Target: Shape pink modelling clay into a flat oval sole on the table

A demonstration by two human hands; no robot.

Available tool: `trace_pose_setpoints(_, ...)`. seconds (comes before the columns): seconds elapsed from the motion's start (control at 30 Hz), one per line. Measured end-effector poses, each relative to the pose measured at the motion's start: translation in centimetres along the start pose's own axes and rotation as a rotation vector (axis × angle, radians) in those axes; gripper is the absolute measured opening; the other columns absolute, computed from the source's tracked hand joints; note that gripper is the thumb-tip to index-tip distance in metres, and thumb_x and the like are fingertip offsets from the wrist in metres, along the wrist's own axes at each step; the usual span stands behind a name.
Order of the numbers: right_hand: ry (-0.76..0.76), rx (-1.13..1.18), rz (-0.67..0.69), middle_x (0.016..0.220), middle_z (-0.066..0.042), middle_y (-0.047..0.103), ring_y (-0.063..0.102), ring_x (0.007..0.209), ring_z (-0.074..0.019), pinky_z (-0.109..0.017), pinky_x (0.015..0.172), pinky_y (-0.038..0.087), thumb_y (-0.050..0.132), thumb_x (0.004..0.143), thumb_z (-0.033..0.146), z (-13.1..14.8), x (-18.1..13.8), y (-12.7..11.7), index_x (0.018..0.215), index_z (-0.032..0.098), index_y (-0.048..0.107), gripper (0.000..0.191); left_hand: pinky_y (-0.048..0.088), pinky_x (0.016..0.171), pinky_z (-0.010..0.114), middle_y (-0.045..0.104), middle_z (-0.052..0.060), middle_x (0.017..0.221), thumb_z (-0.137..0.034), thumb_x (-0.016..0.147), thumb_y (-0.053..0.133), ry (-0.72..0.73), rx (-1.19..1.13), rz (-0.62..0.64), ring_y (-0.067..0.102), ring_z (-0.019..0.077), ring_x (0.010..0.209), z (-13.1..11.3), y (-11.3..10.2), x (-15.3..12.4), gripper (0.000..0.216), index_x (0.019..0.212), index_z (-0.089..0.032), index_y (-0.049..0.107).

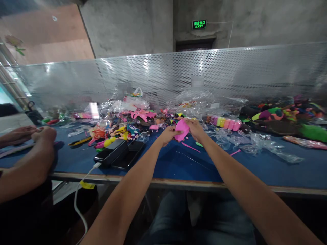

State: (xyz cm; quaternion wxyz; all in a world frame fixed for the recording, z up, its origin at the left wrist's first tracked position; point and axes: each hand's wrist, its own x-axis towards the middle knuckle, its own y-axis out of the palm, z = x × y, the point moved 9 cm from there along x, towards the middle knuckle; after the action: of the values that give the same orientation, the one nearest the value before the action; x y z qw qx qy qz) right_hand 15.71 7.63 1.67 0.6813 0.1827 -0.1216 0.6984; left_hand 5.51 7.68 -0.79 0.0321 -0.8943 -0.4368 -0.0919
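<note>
A flat, roundish pink sheet of modelling clay (182,130) is held up over the blue table between my two hands. My left hand (168,135) pinches its left and lower edge, the thumb lying across its face. On the upper right, my right hand (194,128) grips the edge; its fingers are partly hidden behind the sheet. Below them a thin pink modelling tool (191,147) lies on the table, with a bit of green (199,144) near my right wrist. A smaller pink piece (235,152) lies right of my right forearm.
A power bank (111,152) with a white cable (79,197) and a phone (129,155) lie left of my left forearm. Clay figures (114,134), a yellow cutter (79,141) and plastic wrapping (263,144) cover the table (163,170). Another person's hands (43,134) work at far left. A perforated metal screen (158,73) stands behind.
</note>
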Motion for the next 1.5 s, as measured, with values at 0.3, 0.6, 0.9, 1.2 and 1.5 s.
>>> trace_pose_setpoints(0.3, -0.006, -0.045, -0.002, 0.088, -0.007, 0.073, 0.064, 0.076, -0.0181, -0.029, 0.069, 0.050, 0.068, 0.070, 0.056, 0.1, 0.0, -0.1, 0.101, 0.015, 0.073, 0.052, 0.050, 0.046, 0.025, 0.068, 0.008, 0.069, -0.044, 0.064, 0.080, 0.012, 0.051, -0.016, 0.068, 0.0199, 0.057, 0.1, -0.3, 0.0, 0.045, 0.087, -0.009, 0.066)
trace_pose_setpoints(0.6, -0.011, -0.093, -0.019, 0.081, -0.006, 0.073, 0.063, 0.076, -0.0185, -0.028, 0.068, 0.049, 0.068, 0.070, 0.058, 0.0, -0.2, -0.1, 0.097, 0.013, 0.074, 0.052, 0.048, 0.044, 0.022, 0.066, 0.006, 0.063, -0.047, 0.066, 0.078, 0.036, 0.108, -0.058, 0.066, 0.0174, 0.053, -0.2, -0.7, 0.1, 0.042, 0.079, -0.009, 0.064)
trace_pose_setpoints(0.9, 0.040, -0.059, 0.027, 0.081, -0.006, 0.072, 0.061, 0.067, -0.0165, -0.027, 0.063, 0.049, 0.072, 0.068, 0.055, -0.4, -0.4, 0.4, 0.097, 0.014, 0.073, 0.050, 0.050, 0.045, 0.023, 0.066, 0.006, 0.062, -0.048, 0.066, 0.078, 0.046, 0.125, -0.072, 0.067, 0.0182, 0.056, -0.3, -0.6, 0.1, 0.044, 0.080, -0.008, 0.066)
trace_pose_setpoints(1.2, 0.021, -0.027, 0.045, 0.063, -0.001, 0.066, 0.055, 0.056, -0.0135, -0.027, 0.060, 0.047, 0.074, 0.066, 0.054, -1.1, -0.1, 0.7, 0.075, 0.014, 0.072, 0.041, 0.055, 0.052, 0.027, 0.070, 0.005, 0.070, -0.050, 0.073, 0.072, 0.065, 0.048, -0.180, 0.067, 0.0170, 0.058, -0.6, -1.9, 0.2, 0.048, 0.097, -0.010, 0.067)
trace_pose_setpoints(1.5, 0.023, -0.057, 0.086, 0.069, -0.002, 0.068, 0.057, 0.060, -0.0141, -0.027, 0.060, 0.048, 0.071, 0.066, 0.060, -1.2, -0.2, 1.2, 0.084, 0.015, 0.072, 0.048, 0.056, 0.053, 0.027, 0.070, 0.007, 0.069, -0.044, 0.082, 0.066, 0.051, -0.093, -0.242, 0.066, 0.0161, 0.056, -0.2, -2.6, 0.4, 0.039, 0.095, -0.007, 0.067)
